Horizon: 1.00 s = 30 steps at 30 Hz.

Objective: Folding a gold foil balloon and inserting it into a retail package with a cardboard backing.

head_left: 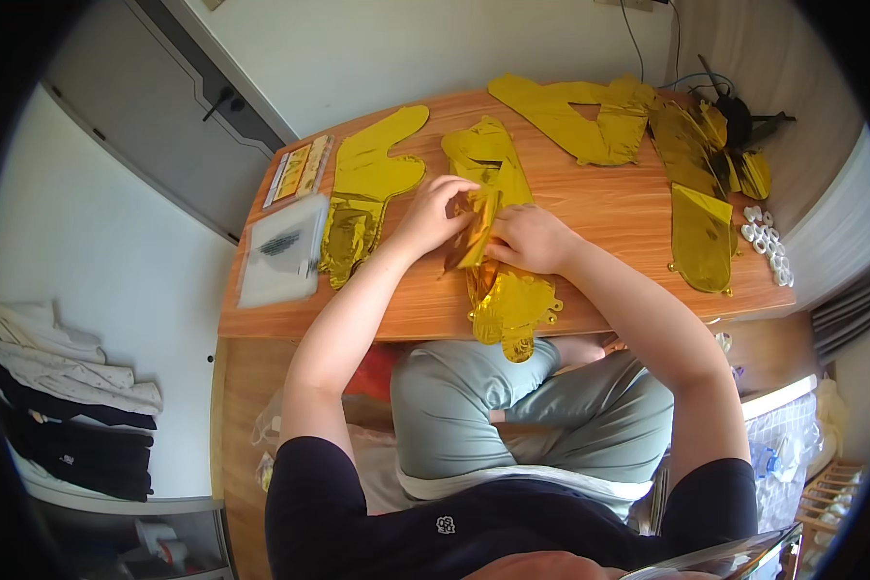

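In the middle of the wooden table, a flat gold foil balloon (488, 145) lies with its middle part lifted and folded up between my hands. My left hand (438, 215) pinches the raised foil from the left, thumb and fingers closed on its edge. From the right, my right hand (529, 238) grips the same foil fold, its fingertips partly hidden behind it. The balloon's near end (514, 307), with small round tabs, reaches the front table edge and hangs slightly over it. Left of my hands lies another gold foil balloon (382, 155), its lower part folded and crinkled.
More gold foil balloons lie at the back (599, 126) and right (703, 237) of the table (609, 222). White rings (768, 246) sit at the right edge, beside a black object (733, 118) with cables. A clear plastic bag (282, 253) and a flat printed pack (300, 171) lie left.
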Motion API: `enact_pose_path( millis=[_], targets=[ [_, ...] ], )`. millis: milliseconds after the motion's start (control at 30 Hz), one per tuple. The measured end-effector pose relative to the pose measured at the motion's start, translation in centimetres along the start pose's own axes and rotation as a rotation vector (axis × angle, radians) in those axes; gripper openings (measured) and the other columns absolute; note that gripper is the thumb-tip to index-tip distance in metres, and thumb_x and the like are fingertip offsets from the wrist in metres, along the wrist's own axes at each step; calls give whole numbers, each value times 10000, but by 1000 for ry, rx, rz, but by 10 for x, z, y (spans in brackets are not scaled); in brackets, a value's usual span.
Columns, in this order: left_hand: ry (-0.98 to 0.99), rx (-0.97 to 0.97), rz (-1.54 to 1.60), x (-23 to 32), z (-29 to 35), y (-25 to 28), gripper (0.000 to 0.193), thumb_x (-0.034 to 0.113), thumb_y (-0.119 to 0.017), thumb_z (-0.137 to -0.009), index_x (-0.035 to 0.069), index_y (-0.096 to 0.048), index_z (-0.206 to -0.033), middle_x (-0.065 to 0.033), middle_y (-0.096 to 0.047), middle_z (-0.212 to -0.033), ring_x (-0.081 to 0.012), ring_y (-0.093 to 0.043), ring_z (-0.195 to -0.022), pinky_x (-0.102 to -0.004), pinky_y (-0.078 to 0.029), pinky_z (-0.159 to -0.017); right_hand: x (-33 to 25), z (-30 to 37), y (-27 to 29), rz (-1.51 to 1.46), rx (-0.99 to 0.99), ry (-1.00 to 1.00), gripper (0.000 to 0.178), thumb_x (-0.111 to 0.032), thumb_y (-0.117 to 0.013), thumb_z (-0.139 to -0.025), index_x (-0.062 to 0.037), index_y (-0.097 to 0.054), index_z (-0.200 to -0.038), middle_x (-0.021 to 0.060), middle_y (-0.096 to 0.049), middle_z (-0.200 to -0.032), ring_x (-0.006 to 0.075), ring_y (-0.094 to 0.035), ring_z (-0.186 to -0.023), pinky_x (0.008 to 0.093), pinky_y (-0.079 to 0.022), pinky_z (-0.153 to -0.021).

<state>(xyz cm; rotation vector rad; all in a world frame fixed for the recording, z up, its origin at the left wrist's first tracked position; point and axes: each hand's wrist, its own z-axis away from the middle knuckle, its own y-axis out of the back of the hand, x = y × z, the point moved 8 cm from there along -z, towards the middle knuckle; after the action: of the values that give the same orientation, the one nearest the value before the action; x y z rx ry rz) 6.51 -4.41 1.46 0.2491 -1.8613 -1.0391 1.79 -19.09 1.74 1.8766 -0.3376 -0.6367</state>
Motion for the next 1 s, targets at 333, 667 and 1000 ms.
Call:
enact_pose_path(
  millis=[333, 667, 1000],
  targets=[
    [-37, -51, -549, 11, 5, -9, 623, 392, -467, -1086, 37, -383, -1591, -189, -314, -1686, -364, -231, -1585, -506, -200, -1291, -20, -3, 17, 56, 77, 36, 321, -368, -633, -986, -51, -661, -944, 140, -674, -954, 353, -665, -956, 480, -529, -835],
    [54, -79, -437, 6, 0, -11, 578, 308, -464, -1105, 63, -350, -1616, -155, -318, -1695, -300, -257, -1587, -473, -213, -1290, -37, 9, 29, 298, 292, 139, 179, -251, -696, -906, -92, -644, -841, 65, -639, -856, 263, -658, -800, 397, -526, -737],
    [106, 31, -419, -1, 17, 40, 397, 371, -733, -932, 161, -697, -1266, -78, -672, -1263, -265, -630, -1183, -439, -385, -1101, -37, 8, 34, 262, 234, 152, 139, -164, -721, -830, -69, -631, -784, 88, -621, -799, 306, -642, -766, 431, -513, -699]
  ],
)
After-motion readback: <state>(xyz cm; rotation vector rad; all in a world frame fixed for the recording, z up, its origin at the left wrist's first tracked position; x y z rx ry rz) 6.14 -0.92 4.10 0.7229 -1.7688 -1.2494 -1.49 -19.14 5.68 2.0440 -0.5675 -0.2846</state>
